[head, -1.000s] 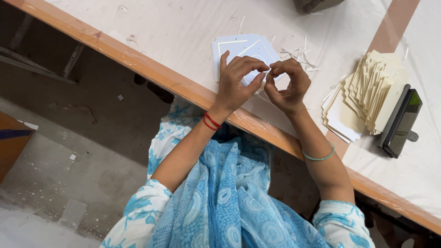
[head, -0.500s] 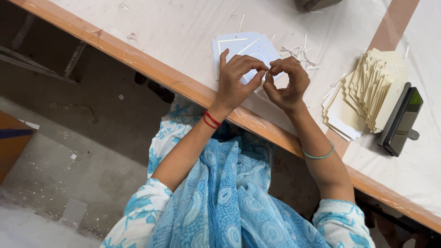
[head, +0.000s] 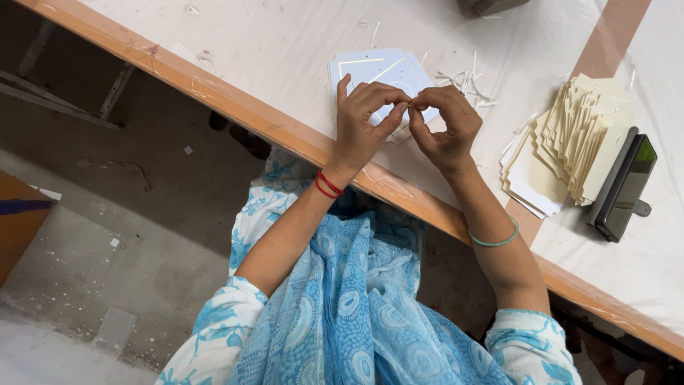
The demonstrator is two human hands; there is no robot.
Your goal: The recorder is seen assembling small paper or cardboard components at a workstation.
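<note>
— Well, where are the two hands?

— Both are raised just above the near edge of the long table covered in white cloth with an orange wooden rim (head: 235,107). The left hand (head: 367,121), with red thread bands at the wrist, and the right hand (head: 445,128), with a pale green bangle further down the forearm, meet fingertip to fingertip.

— And what do the fingers have hold of?

— The thumbs and forefingers of both hands are pinched shut around something very small and thin at the point where they meet (head: 411,105); it is too small to tell what it is. The other fingers are curled in loosely.

— What lies under the hands?

— A small stack of pale blue-white square cards with thin cut lines (head: 370,68) lies on the cloth just beyond and partly beneath the left hand. Far of the right hand sit scattered thin white paper strips (head: 467,82).

— And to the right?

— A fanned pile of cream-coloured card pieces (head: 570,135) rests on the cloth, well apart from the hands. Just beside it on its right lies a black rectangular device with a dark screen (head: 623,189).

— Anything nearer?

— The person's blue and white patterned garment (head: 356,306) fills the near middle, with grey concrete floor (head: 107,214) to the left below the table.
</note>
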